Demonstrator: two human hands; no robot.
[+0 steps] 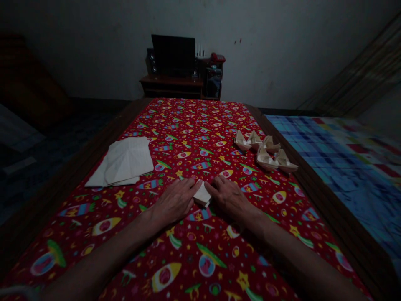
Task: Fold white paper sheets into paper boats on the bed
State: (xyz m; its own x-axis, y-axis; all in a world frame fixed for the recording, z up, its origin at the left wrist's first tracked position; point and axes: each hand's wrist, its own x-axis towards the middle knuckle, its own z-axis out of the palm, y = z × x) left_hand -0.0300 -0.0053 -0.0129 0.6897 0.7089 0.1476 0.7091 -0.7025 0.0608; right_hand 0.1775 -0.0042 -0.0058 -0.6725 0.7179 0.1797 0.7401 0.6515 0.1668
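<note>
A small folded piece of pale paper (202,194) lies on the red patterned cloth between my two hands. From its left side my left hand (178,197) grips it, fingers curled and pressed to the edge. My right hand (229,195) holds the opposite side, its thumb on the paper's upper right. The undersides of the fingers are hidden. To the left, a fanned stack of pale paper sheets (128,161) rests flat. Several folded paper boats (267,159) stand grouped at the right.
The red cloth (200,259) covers a long surface with dark wooden edges (316,196). Beyond its far end, a monitor (173,54) and a red telephone (217,57) sit on a desk (172,81). A blue checked cloth (328,163) lies to the right.
</note>
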